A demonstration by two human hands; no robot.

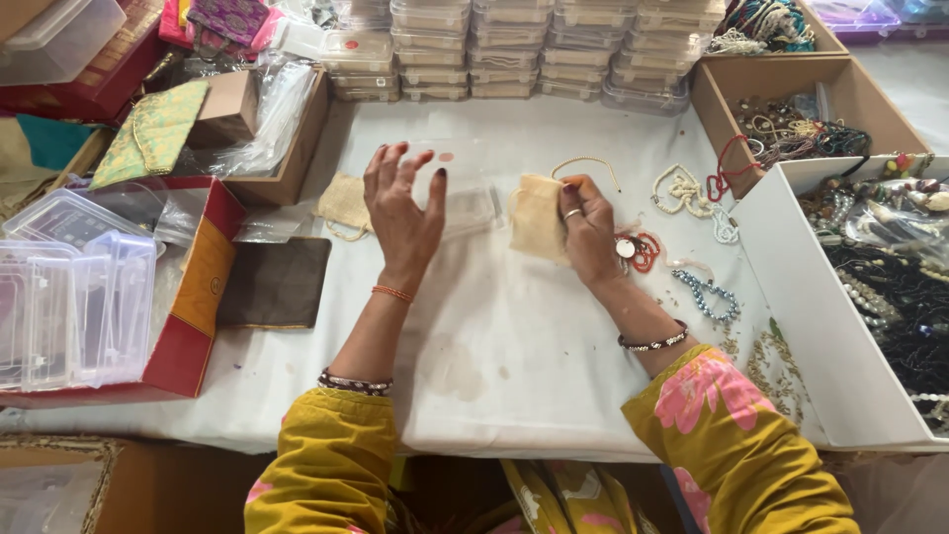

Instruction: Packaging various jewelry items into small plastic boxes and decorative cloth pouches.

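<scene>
Your right hand [590, 229] is closed around a small cream cloth pouch [539, 218], fingers curled over its right edge, holding it just above the table [514, 336]. A thin cord loop [585, 162] arcs out from the pouch's top. Your left hand [403, 210] is spread wide with fingers fanned, gripping nothing; it hovers over a clear flat plastic box [473, 208] that lies between your two hands. Whether the palm touches the box, you cannot tell.

Just left of your left hand lies a second cream pouch [344, 204], and nearer you a dark brown flat pouch [275, 282] sits by the table's left side. Right of your right hand, a red bead string [647, 252], a blue-grey bead string [707, 295] and white bead strings [682, 190] crowd the cloth. Most of the open room lies in front of you, on the white cloth between your forearms and down to the near edge.

At the far edge stand stacks of clear lidded boxes [514, 49]. On the right, a white tray [791, 297] holds dark and pale necklaces, and behind it a brown cardboard box [850, 94] holds more tangled jewellery. On the left, empty clear plastic boxes [69, 287] rest in a red box [188, 346].
</scene>
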